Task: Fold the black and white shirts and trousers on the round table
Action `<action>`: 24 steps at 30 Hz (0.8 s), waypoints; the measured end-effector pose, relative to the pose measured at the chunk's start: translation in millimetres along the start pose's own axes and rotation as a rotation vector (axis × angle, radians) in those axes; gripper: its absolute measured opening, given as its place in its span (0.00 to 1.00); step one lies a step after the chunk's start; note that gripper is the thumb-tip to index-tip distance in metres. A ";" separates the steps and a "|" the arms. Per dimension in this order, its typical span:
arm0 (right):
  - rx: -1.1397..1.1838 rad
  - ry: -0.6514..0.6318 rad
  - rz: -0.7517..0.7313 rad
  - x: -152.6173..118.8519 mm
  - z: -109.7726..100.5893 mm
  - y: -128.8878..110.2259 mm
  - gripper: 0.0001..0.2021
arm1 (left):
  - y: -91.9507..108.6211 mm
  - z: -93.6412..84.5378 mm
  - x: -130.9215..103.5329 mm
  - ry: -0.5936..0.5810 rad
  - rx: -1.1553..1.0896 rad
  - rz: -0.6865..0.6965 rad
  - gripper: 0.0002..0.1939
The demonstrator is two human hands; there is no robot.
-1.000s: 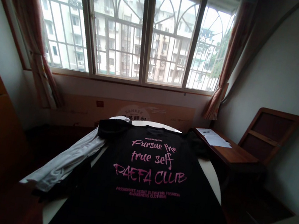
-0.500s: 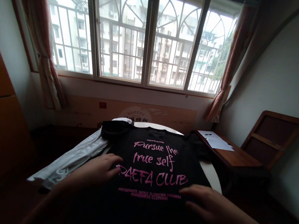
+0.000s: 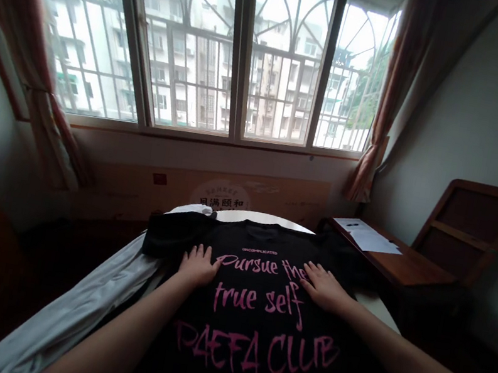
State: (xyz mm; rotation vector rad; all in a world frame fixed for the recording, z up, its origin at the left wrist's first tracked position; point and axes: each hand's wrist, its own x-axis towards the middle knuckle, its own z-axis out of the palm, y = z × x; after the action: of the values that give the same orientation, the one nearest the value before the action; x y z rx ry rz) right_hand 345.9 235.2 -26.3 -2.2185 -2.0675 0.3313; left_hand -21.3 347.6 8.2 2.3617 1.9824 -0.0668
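1. head view: black shirt (image 3: pixel 255 318) lies print up, collar (image 3: pixel 263 232) near the far edge of the table (image 3: pixel 267 219).
2. left hand (image 3: pixel 199 265) and right hand (image 3: pixel 326 288) rest on it, fingers spread, gripping nothing; set apart, likely to press evenly.
3. white cloth (image 3: pixel 84 286) drapes beside it.

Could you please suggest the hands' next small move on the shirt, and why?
I'd perhaps slide the left hand outward to smooth the left sleeve of the black T-shirt with pink lettering: it looks raised, and the hand rests close beside it.
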 end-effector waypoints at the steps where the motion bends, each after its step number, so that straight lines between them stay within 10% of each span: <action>1: 0.006 -0.007 -0.018 2.0 -1.4 4.9 0.36 | -0.6 0.3 5.6 -0.013 0.002 -0.012 0.42; 8: 0.113 0.182 0.010 53.4 -32.0 -1.6 0.35 | 5.0 -15.6 53.9 0.008 -0.010 0.022 0.45; 16: -0.014 0.097 0.081 85.0 0.1 0.5 0.34 | 0.0 2.9 64.7 0.074 -0.043 0.030 0.39; 24: -0.067 0.125 0.069 82.9 2.5 0.9 0.32 | -42.3 -93.1 63.5 0.296 -0.089 0.074 0.22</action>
State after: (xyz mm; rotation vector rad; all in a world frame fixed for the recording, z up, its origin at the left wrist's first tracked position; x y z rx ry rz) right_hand 351.2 317.3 -36.9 -2.2889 -1.9698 0.1263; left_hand -52.3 424.0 95.9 2.5052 1.9611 0.3870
